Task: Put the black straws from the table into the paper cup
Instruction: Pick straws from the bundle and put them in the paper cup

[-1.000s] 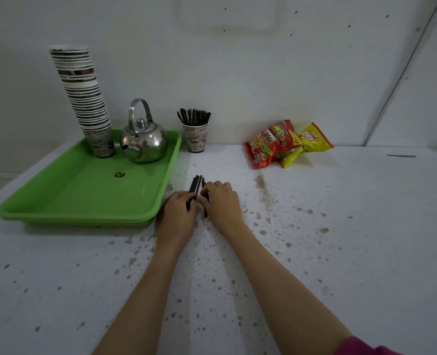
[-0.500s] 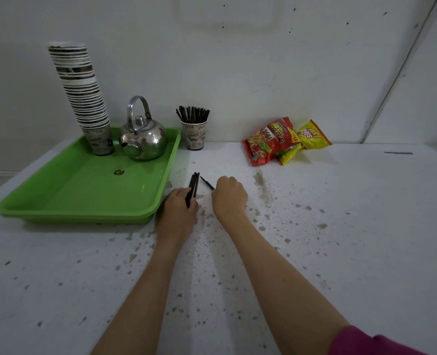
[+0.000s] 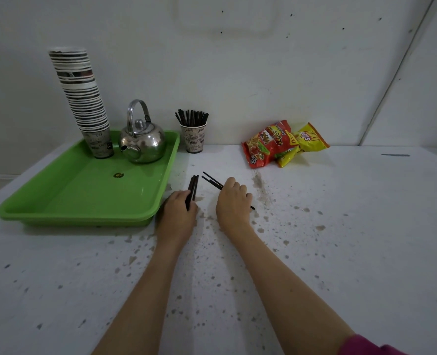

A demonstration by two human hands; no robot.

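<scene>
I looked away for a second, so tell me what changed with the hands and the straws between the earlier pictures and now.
The hands have split apart. The left hand keeps its bundle of black straws beside the green tray. The right hand moved right and has gathered a couple of loose straws off the table. The paper cup of straws, kettle, cup stack and snack bags stayed put.

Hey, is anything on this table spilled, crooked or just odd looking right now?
The white table is speckled with brownish stains, with a smear below the snack bags. The stack of paper cups in the green tray leans slightly. Nothing looks freshly spilled.
</scene>
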